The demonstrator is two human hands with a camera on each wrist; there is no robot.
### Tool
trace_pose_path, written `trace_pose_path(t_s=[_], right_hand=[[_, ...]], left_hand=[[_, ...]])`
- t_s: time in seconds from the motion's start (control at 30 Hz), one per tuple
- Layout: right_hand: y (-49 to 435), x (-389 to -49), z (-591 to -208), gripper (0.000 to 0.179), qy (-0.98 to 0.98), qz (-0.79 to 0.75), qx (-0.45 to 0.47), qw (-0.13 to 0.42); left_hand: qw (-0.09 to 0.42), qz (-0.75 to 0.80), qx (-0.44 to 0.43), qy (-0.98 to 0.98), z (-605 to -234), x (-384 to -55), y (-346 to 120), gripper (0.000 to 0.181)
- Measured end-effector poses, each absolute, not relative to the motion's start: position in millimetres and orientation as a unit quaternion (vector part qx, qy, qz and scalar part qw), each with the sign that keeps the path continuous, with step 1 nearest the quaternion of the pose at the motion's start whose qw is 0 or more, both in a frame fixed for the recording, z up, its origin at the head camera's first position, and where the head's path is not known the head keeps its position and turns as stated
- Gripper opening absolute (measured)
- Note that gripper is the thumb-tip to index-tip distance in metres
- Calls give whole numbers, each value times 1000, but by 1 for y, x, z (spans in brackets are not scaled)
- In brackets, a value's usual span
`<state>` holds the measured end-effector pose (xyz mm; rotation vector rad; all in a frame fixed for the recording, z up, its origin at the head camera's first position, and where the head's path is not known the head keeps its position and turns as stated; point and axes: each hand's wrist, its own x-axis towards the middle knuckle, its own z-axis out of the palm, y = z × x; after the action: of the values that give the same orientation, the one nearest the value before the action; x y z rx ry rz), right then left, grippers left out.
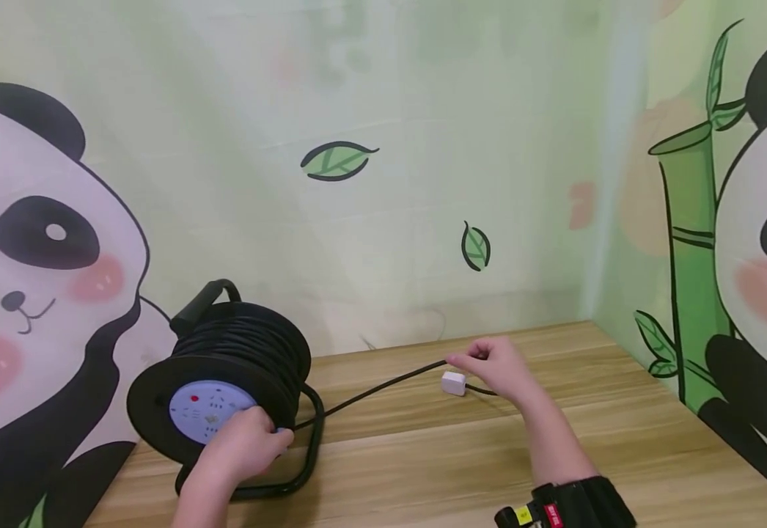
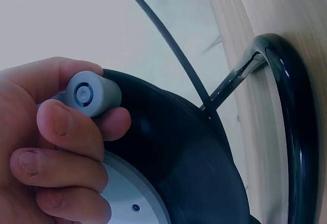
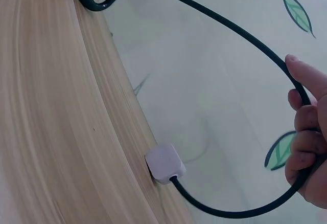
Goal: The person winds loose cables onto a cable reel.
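A black cable reel [image 1: 149,402] with a pale socket panel [image 1: 208,400] stands at the left of the table in the head view. Low on its face, my left hand [image 1: 241,444] grips a grey winding knob [image 2: 94,96], its fingers curled round it in the left wrist view. The black cable [image 1: 383,383] runs from the drum up to my right hand [image 1: 498,367], which holds it in curled fingers. Beyond that hand, the cable's loose end bends back to a white plug [image 3: 164,162], close to the tabletop.
The reel rests on a bent black tube stand [image 1: 317,440] and has a carrying handle [image 1: 199,304] on top. Behind the wooden table [image 1: 410,469] hangs a backdrop [image 1: 423,88] printed with pandas and leaves. A black strap [image 1: 588,502] circles my right wrist.
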<state>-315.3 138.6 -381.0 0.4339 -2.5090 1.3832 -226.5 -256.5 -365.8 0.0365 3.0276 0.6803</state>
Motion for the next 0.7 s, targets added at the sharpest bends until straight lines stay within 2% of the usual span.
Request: trace_pose_path(t_s=[0.3,0.7], right_hand=[[175,-318,-382,49,-873,447,34,191],[170,-317,-379,50,-867,453,60,199]], left_hand=[[26,224,8,974,-365,-227,-259,40],[46,241,20,969,-370,-227,-263,44]])
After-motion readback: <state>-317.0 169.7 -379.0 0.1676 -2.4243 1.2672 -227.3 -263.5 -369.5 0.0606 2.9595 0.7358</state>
